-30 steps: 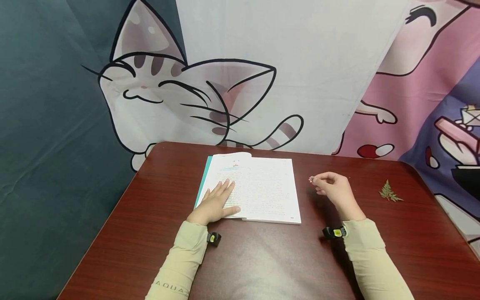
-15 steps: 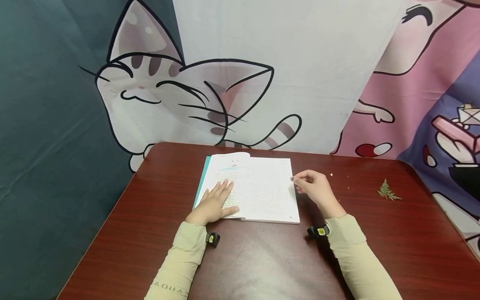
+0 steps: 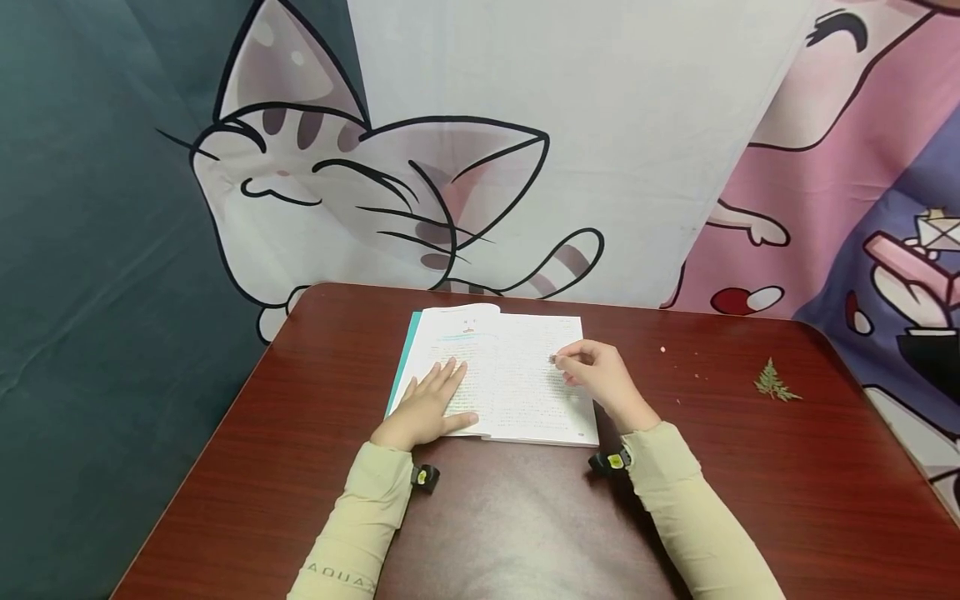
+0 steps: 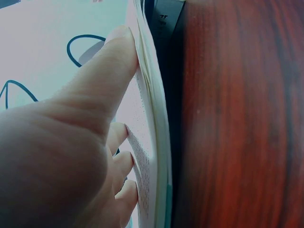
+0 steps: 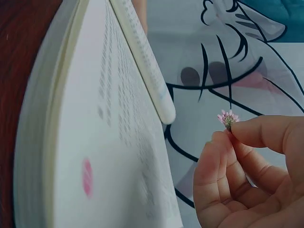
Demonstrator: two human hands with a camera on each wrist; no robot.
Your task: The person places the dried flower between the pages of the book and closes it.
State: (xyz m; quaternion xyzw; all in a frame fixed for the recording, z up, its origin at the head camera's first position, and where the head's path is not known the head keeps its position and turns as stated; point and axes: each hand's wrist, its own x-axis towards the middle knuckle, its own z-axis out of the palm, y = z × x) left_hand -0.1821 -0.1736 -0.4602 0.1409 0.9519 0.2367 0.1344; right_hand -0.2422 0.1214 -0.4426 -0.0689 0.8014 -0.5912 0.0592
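An open book with printed pages and a teal cover edge lies on the table. Spread flat on its left page is my left hand, fingers straight, the thumb along the lower edge in the left wrist view. My right hand is over the right page and pinches a small pink flower between thumb and forefinger, its short stem end hidden by the fingertips. A pink oval spot shows on the page below the flower in the right wrist view.
A green fern-like leaf lies on the red-brown table at the right. Several tiny pale bits, such as a small petal-like speck, are scattered left of it. Behind the table hangs a cartoon-printed cloth.
My right hand has moved left with the pink flower, from the bare table beside the book to over the right page. The left hand has stayed on the left page.
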